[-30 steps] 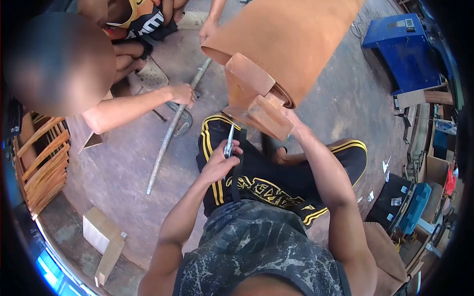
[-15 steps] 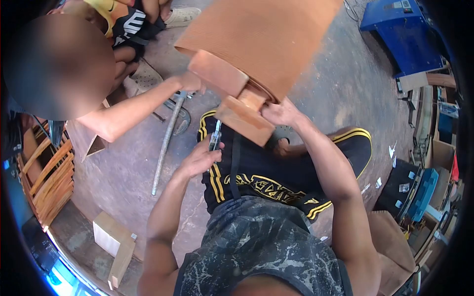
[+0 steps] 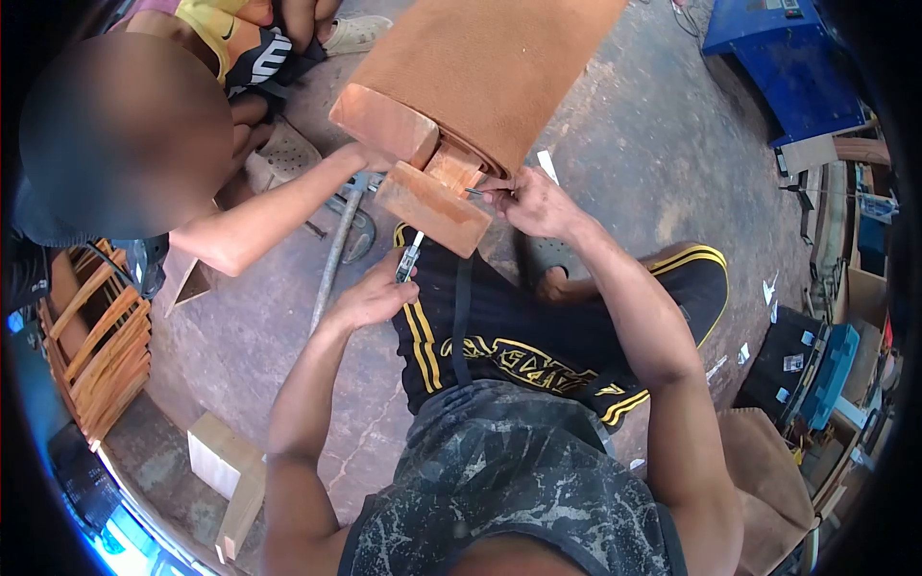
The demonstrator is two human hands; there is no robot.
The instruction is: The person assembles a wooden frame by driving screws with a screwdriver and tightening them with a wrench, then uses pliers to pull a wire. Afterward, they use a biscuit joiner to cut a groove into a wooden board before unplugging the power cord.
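Fingers closed, my left hand (image 3: 384,290) grips a small utility knife (image 3: 409,257), its pale tip pointing up at the lower wooden block (image 3: 434,208). My right hand (image 3: 536,202) is closed at the right side of the wood, by the edge of the brown covering, on a thin dark item I cannot make out. The brown covering (image 3: 490,67) wraps a long padded piece with an upper wooden block (image 3: 386,125) at its near end. A short wooden piece (image 3: 455,166) joins the two blocks. Another person's hand (image 3: 367,158) is at the left of the blocks.
A metal bar clamp (image 3: 338,252) lies on the floor at the left, near the other person's arm (image 3: 259,223). Slatted wood (image 3: 101,336) and an angled wooden piece (image 3: 226,466) are farther left. A blue object (image 3: 783,67) and a dark case (image 3: 783,360) stand right.
The wrapped piece and its blocks have shifted left and slightly up. Both my hands have moved a little left with it. A thin dark item now shows at my right fingers.
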